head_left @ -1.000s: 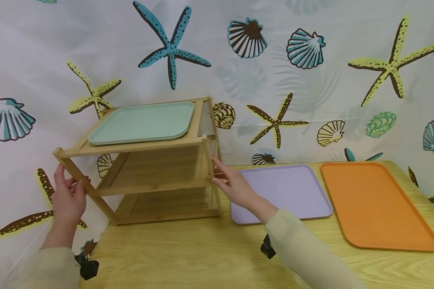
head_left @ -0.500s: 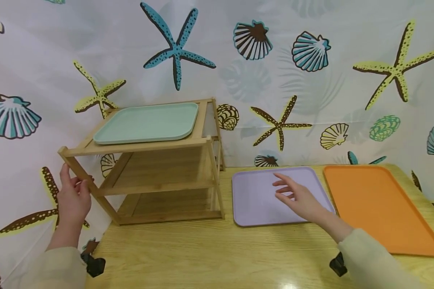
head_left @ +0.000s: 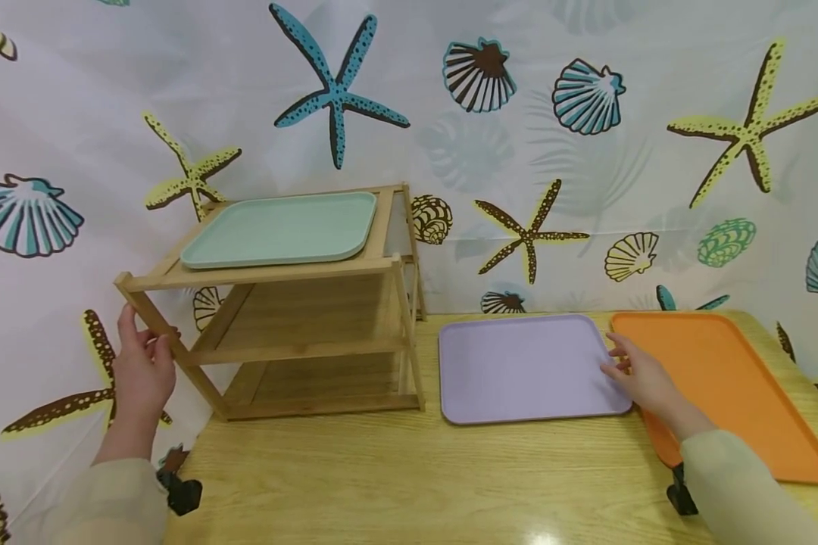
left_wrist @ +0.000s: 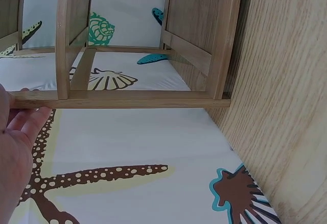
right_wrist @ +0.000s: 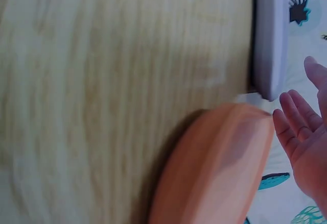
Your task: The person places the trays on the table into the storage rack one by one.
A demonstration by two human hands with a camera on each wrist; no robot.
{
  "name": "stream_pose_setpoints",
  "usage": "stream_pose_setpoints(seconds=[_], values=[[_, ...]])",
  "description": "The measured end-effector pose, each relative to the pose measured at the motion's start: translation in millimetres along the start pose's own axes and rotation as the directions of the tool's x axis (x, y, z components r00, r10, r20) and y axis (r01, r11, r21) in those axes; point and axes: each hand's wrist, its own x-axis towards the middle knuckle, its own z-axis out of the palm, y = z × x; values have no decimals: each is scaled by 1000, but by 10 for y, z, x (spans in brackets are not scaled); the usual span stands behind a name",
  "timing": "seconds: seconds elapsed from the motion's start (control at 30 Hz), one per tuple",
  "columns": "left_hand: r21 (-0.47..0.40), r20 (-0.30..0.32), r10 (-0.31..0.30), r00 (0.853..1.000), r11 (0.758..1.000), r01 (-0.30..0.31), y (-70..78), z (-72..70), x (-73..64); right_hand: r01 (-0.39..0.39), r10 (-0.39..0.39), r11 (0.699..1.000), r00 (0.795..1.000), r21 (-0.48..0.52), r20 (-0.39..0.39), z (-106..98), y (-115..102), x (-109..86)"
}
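A three-tier wooden shelf rack stands on the left of the table, with a mint green tray lying on its top tier. My left hand holds the rack's front left post, fingers behind it; the left wrist view shows them at the same post. Relaxed and holding nothing, my right hand hovers by the right edge of a lilac tray, overlapping an orange tray. In the right wrist view its fingers show above the two tray rims.
Wood-grain table runs under the rack and both flat trays. Patterned cloth with starfish and shells hangs behind and at the sides. The rack's two lower tiers face the front, with nothing on them.
My right hand has left the rack's right front post and moved right, across the lilac tray to its right edge. The left hand has stayed on the left post.
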Motion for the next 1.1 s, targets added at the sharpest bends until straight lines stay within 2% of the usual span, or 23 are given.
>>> stream_pose_setpoints(seconds=[0.13,0.3,0.5,0.67,0.77,0.87,1.1], values=[[-11,1,-6,1000,1000,6,13,20,6,-62,62,998,998,18,-8,44,91,34],[-10,-5,-24,1000,1000,24,22,20,-1,-51,51,998,998,22,-27,75,148,66],[-3,-26,-20,999,1000,20,14,12,3,-79,79,997,997,-12,-21,106,183,90],[4,-30,-20,999,1000,21,10,-14,9,-43,43,995,999,-88,-1,133,162,100],[4,-27,-21,999,1000,21,14,-21,10,-33,33,994,999,-102,-5,142,142,102],[-4,-23,-17,1000,1000,17,14,-15,8,-61,60,996,998,-72,-13,129,125,93],[-3,-14,1,1000,1000,-1,-7,13,0,-145,145,986,989,81,-2,66,92,46]])
